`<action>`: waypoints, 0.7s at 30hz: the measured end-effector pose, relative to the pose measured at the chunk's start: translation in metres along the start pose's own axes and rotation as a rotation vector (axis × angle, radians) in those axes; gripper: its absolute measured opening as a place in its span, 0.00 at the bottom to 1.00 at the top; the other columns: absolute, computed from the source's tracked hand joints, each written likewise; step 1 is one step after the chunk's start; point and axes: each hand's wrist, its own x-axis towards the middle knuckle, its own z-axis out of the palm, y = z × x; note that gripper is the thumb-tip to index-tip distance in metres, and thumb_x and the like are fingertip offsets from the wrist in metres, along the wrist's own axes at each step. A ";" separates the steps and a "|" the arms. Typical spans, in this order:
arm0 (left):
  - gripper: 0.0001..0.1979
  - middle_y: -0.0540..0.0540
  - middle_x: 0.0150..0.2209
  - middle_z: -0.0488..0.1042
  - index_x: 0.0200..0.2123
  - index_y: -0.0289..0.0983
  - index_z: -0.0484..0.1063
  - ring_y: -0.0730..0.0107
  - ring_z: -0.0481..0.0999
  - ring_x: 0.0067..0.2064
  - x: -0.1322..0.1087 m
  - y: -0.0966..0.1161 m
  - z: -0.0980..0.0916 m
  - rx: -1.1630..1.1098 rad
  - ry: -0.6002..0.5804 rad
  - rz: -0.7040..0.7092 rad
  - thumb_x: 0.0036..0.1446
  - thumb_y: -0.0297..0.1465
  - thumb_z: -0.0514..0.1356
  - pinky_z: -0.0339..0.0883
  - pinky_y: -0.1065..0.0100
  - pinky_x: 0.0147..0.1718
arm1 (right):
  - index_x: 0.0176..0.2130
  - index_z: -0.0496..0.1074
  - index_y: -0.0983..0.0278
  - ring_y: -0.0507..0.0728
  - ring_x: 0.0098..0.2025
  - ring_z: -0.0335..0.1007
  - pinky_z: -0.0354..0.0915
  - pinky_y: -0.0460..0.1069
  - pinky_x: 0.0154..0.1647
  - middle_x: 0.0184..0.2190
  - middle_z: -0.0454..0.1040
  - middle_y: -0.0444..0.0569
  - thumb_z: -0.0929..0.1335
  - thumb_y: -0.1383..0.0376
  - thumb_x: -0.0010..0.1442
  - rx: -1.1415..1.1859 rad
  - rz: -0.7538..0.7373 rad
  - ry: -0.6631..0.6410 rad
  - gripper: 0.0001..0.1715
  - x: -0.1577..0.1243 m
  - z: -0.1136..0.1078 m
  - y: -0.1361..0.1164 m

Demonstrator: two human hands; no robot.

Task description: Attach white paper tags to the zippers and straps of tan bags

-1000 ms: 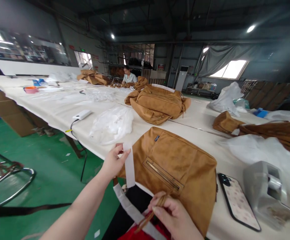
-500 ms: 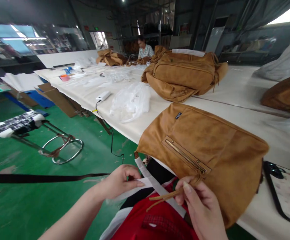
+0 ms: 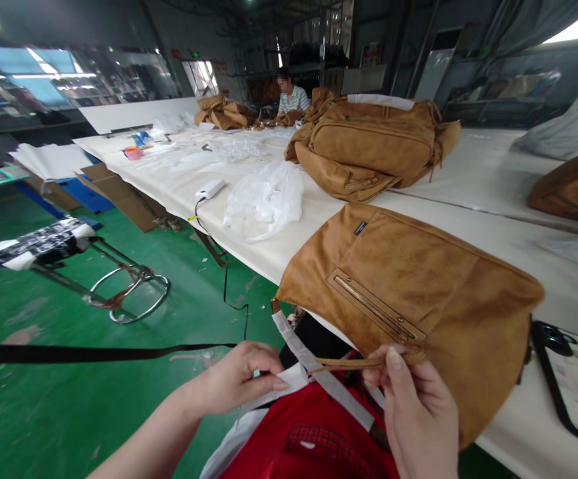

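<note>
The brown bag (image 3: 448, 273) is lying zip side up at the edge of the table (image 3: 498, 233), beside the phone (image 3: 575, 372); the left hand (image 3: 246, 376) is pinching a white strip (image 3: 294, 378) between thumb and fingers; the right hand (image 3: 413, 399) is gripping a brown cord (image 3: 351, 364) near the zip (image 3: 366, 303), its loose ends pointing toward the strip; the strap (image 3: 341, 396) is already wearing white wrapping along most of its visible length; the cord is showing bare, seemingly not yet wrapped.

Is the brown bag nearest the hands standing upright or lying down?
Lying down: the brown bag rests at the table edge, its zipper side facing up.
</note>
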 end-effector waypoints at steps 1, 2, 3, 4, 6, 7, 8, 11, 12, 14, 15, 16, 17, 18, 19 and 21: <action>0.13 0.47 0.27 0.71 0.30 0.33 0.74 0.73 0.68 0.31 0.000 0.001 0.000 0.000 -0.005 0.000 0.63 0.34 0.57 0.59 0.74 0.32 | 0.37 0.74 0.65 0.54 0.27 0.73 0.73 0.49 0.30 0.29 0.78 0.49 0.73 0.55 0.55 -0.011 -0.008 0.005 0.16 0.000 0.000 0.001; 0.13 0.48 0.27 0.71 0.29 0.33 0.74 0.73 0.69 0.31 0.000 0.001 0.000 -0.003 -0.008 -0.001 0.63 0.34 0.57 0.59 0.74 0.32 | 0.37 0.74 0.65 0.54 0.27 0.73 0.73 0.49 0.30 0.29 0.78 0.50 0.73 0.55 0.55 -0.024 -0.014 0.009 0.16 0.000 0.000 0.002; 0.13 0.48 0.27 0.71 0.29 0.33 0.74 0.74 0.69 0.31 0.000 0.001 0.000 -0.006 -0.009 -0.003 0.63 0.34 0.57 0.59 0.74 0.32 | 0.38 0.74 0.65 0.54 0.27 0.73 0.73 0.49 0.30 0.30 0.78 0.50 0.73 0.56 0.54 -0.037 -0.019 0.011 0.16 -0.001 0.000 0.003; 0.13 0.48 0.27 0.71 0.29 0.33 0.73 0.74 0.68 0.31 0.000 0.000 0.001 -0.009 -0.008 -0.006 0.63 0.34 0.57 0.59 0.74 0.32 | 0.38 0.74 0.65 0.54 0.27 0.73 0.74 0.48 0.30 0.30 0.78 0.50 0.74 0.55 0.54 -0.049 -0.018 0.011 0.17 -0.002 0.001 0.003; 0.13 0.49 0.27 0.71 0.29 0.34 0.73 0.74 0.68 0.30 0.001 -0.002 0.002 -0.011 0.002 -0.010 0.63 0.34 0.57 0.58 0.75 0.32 | 0.38 0.75 0.64 0.53 0.27 0.73 0.73 0.47 0.30 0.29 0.78 0.49 0.73 0.55 0.54 -0.065 -0.004 0.008 0.17 -0.004 0.004 0.002; 0.13 0.49 0.27 0.71 0.29 0.34 0.73 0.75 0.68 0.30 0.001 -0.003 0.002 -0.010 0.012 -0.011 0.63 0.35 0.57 0.58 0.75 0.32 | 0.38 0.75 0.64 0.53 0.26 0.73 0.73 0.46 0.29 0.28 0.78 0.48 0.73 0.55 0.54 -0.066 0.006 0.004 0.17 -0.005 0.006 0.001; 0.13 0.49 0.27 0.71 0.29 0.34 0.73 0.75 0.67 0.30 0.002 -0.004 0.002 -0.007 0.023 -0.012 0.63 0.35 0.57 0.58 0.75 0.31 | 0.37 0.75 0.64 0.52 0.26 0.72 0.73 0.46 0.28 0.26 0.77 0.47 0.73 0.54 0.55 -0.065 0.018 -0.005 0.17 -0.006 0.008 0.000; 0.14 0.49 0.26 0.71 0.28 0.34 0.73 0.75 0.67 0.30 0.005 -0.005 0.003 -0.014 0.046 -0.015 0.62 0.37 0.57 0.58 0.76 0.31 | 0.35 0.75 0.64 0.52 0.24 0.71 0.71 0.45 0.26 0.24 0.76 0.46 0.73 0.53 0.55 -0.056 0.039 -0.078 0.17 -0.006 0.010 0.000; 0.14 0.49 0.27 0.71 0.29 0.34 0.73 0.75 0.68 0.30 0.007 -0.005 0.003 -0.022 0.048 -0.015 0.62 0.37 0.57 0.58 0.76 0.31 | 0.35 0.75 0.64 0.52 0.23 0.71 0.71 0.45 0.25 0.23 0.76 0.46 0.72 0.53 0.55 -0.061 0.039 -0.115 0.16 -0.005 0.010 0.002; 0.14 0.49 0.27 0.72 0.30 0.34 0.74 0.75 0.69 0.31 0.011 -0.004 0.003 -0.038 0.049 -0.012 0.62 0.38 0.58 0.59 0.76 0.32 | 0.34 0.75 0.64 0.52 0.23 0.70 0.70 0.46 0.25 0.21 0.75 0.46 0.72 0.53 0.56 -0.083 0.046 -0.180 0.16 -0.002 0.010 0.008; 0.14 0.49 0.28 0.72 0.30 0.34 0.75 0.74 0.69 0.31 0.014 -0.004 0.004 -0.047 0.050 -0.009 0.61 0.38 0.58 0.60 0.76 0.32 | 0.35 0.76 0.64 0.52 0.23 0.70 0.70 0.46 0.26 0.21 0.75 0.46 0.72 0.54 0.56 -0.096 0.058 -0.206 0.16 -0.001 0.010 0.012; 0.14 0.48 0.28 0.73 0.31 0.34 0.75 0.74 0.70 0.31 0.017 -0.004 0.004 -0.056 0.052 -0.005 0.61 0.38 0.58 0.60 0.75 0.32 | 0.35 0.76 0.64 0.52 0.23 0.70 0.70 0.46 0.26 0.21 0.75 0.46 0.72 0.54 0.56 -0.109 0.076 -0.228 0.16 0.001 0.011 0.017; 0.14 0.48 0.28 0.73 0.32 0.33 0.75 0.74 0.70 0.31 0.021 -0.004 0.006 -0.067 0.054 -0.002 0.61 0.38 0.58 0.61 0.75 0.32 | 0.35 0.77 0.64 0.52 0.23 0.70 0.70 0.46 0.26 0.21 0.75 0.46 0.72 0.54 0.56 -0.119 0.093 -0.247 0.16 0.003 0.013 0.022; 0.14 0.47 0.29 0.74 0.32 0.33 0.76 0.74 0.70 0.31 0.024 -0.004 0.007 -0.079 0.059 0.001 0.61 0.38 0.58 0.61 0.75 0.32 | 0.34 0.78 0.64 0.52 0.24 0.70 0.69 0.46 0.26 0.22 0.76 0.46 0.72 0.54 0.55 -0.129 0.101 -0.267 0.16 0.004 0.014 0.027; 0.14 0.47 0.30 0.75 0.32 0.33 0.76 0.73 0.71 0.32 0.027 -0.004 0.008 -0.092 0.066 0.001 0.61 0.38 0.58 0.62 0.75 0.33 | 0.33 0.78 0.64 0.53 0.26 0.71 0.69 0.47 0.28 0.24 0.77 0.48 0.73 0.53 0.54 -0.140 0.100 -0.291 0.16 0.005 0.016 0.031; 0.14 0.45 0.32 0.75 0.32 0.34 0.77 0.72 0.73 0.34 0.032 -0.006 0.010 -0.105 0.098 0.001 0.62 0.38 0.58 0.63 0.73 0.35 | 0.30 0.79 0.64 0.55 0.32 0.73 0.69 0.48 0.34 0.30 0.78 0.50 0.73 0.53 0.53 -0.159 0.103 -0.336 0.16 0.007 0.019 0.038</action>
